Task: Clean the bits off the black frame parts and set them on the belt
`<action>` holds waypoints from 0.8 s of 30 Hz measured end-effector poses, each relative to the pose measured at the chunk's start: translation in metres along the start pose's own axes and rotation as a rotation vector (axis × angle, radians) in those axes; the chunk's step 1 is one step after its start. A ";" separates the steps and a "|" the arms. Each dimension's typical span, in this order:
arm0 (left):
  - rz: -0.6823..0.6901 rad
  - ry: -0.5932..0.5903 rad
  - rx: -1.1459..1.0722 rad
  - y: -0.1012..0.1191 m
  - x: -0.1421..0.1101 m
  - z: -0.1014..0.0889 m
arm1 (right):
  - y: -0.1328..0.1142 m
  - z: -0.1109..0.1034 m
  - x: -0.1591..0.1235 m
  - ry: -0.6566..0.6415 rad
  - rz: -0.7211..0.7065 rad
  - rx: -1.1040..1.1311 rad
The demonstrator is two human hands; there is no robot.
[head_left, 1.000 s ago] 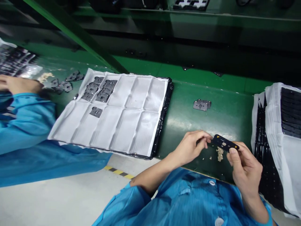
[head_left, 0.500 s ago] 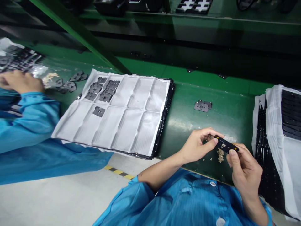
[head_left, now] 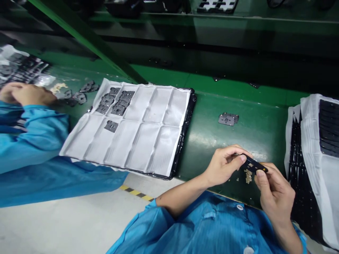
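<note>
Between my two hands is a small black plate (head_left: 253,164) with a yellow mark and small metal spots on its face. My left hand (head_left: 225,165) is closed on its left end, the thumb lying on top. My right hand (head_left: 275,190) pinches the right end, thumb over the near edge. Below the plate, a little heap of tiny gold-coloured metal pieces (head_left: 248,176) lies on the green bench, with a few loose bits beside it. Farther back on the bench, a couple of dark flat plates (head_left: 228,119) lie overlapped.
A lined tray (head_left: 148,141) with white compartments and several dark plates stands to the left. Stacked black trays with white liners (head_left: 314,141) rise at the right. A co-worker's blue sleeve (head_left: 39,130) reaches in at far left. A green post (head_left: 87,38) slants behind the tray.
The black plate has tilted slightly in my hands, so the yellow mark at its left end no longer shows. My hands stay in nearly the same place. The co-worker's hands have shifted a little.
</note>
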State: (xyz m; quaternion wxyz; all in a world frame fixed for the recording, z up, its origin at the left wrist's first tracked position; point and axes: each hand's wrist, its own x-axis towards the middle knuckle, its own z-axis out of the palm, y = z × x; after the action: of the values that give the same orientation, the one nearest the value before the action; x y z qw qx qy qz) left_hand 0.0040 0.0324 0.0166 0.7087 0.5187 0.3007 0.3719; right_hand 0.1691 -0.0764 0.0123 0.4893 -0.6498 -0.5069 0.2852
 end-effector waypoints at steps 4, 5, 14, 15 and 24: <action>-0.085 0.064 -0.064 -0.006 -0.001 0.006 | -0.001 0.001 -0.001 -0.021 -0.053 -0.014; -0.098 0.099 -0.079 -0.008 -0.002 0.008 | -0.001 0.001 -0.002 -0.027 -0.046 -0.004; -0.147 0.142 0.009 -0.001 -0.015 0.019 | 0.003 0.009 -0.002 0.115 0.022 0.086; -0.138 0.136 0.006 0.000 -0.016 0.019 | 0.003 0.009 -0.002 0.113 0.026 0.092; -0.031 0.130 0.046 0.004 -0.022 0.018 | -0.005 0.005 0.003 0.093 0.020 0.111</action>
State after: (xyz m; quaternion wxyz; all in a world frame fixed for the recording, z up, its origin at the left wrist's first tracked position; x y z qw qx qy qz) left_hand 0.0055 0.0060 0.0265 0.6813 0.5047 0.3626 0.3869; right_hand 0.1638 -0.0717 0.0160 0.5448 -0.6394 -0.4604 0.2870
